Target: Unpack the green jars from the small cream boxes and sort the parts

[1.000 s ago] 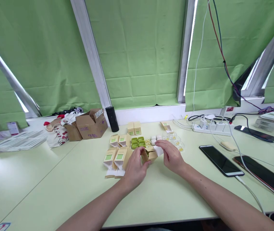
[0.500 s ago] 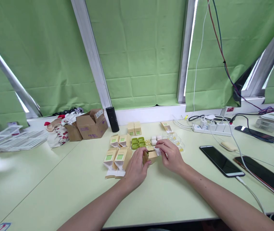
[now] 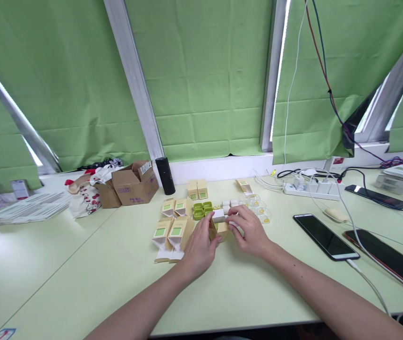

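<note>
My left hand (image 3: pixel 198 248) grips a small tan carton (image 3: pixel 222 230) on the pale green table (image 3: pixel 81 278), fingers curled round its left side. My right hand (image 3: pixel 251 230) pinches the carton's white flap (image 3: pixel 219 216) and presses it over the top. Right behind the carton lie green plastic trays (image 3: pixel 202 210) and small white cubes (image 3: pixel 229 204). To the left, several tan cartons with green labels (image 3: pixel 173 230) lie with their white flaps open.
Two upright tan boxes (image 3: pixel 197 189) and a black cylinder (image 3: pixel 165 175) stand near the window sill. A brown cardboard box (image 3: pixel 132 187) and a patterned bag (image 3: pixel 84 193) sit at the left. Phones (image 3: pixel 324 235), a power strip (image 3: pixel 311 188) and cables lie at the right.
My right hand has moved left, bringing the white flap over the top of the carton. My left hand has kept its hold on the carton.
</note>
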Demonstrator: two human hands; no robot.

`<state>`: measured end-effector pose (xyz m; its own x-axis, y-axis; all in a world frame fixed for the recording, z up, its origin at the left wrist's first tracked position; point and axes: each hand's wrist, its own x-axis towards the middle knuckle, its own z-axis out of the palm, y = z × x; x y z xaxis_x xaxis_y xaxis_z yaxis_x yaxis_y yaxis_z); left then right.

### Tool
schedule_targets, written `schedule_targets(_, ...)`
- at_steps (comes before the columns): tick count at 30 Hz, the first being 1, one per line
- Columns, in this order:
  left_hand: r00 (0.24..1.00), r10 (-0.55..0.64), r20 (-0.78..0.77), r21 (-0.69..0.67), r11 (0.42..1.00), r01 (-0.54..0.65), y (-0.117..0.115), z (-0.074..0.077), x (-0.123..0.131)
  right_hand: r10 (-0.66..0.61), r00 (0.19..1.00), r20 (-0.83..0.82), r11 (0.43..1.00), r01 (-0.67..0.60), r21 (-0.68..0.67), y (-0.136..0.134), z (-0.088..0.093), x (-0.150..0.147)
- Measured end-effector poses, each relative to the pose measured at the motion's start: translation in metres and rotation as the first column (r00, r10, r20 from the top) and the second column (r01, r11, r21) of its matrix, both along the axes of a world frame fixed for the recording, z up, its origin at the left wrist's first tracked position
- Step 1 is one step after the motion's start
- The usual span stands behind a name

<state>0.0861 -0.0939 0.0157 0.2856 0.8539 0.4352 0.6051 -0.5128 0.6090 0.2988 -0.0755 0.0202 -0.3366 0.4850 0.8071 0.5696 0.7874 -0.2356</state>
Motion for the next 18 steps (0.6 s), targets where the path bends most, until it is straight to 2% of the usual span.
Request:
schedule_targets(6, 1.000, -0.010, 0.026, -0.063, 0.998, 0.012, 0.0013, -0.0005, -0.0004, 0.081, 0.994, -0.069, 0.997, -0.081, -0.001, -0.0019, 0.0017, 0.0015)
schedule_targets(18, 0.998, -0.012, 0.069, -0.080, 0.997, 0.017, 0.0036, -0.0015, -0.0009, 0.155, 0.987, -0.049, 0.986, -0.158, -0.056, -0.0027, 0.0047, 0.0036)
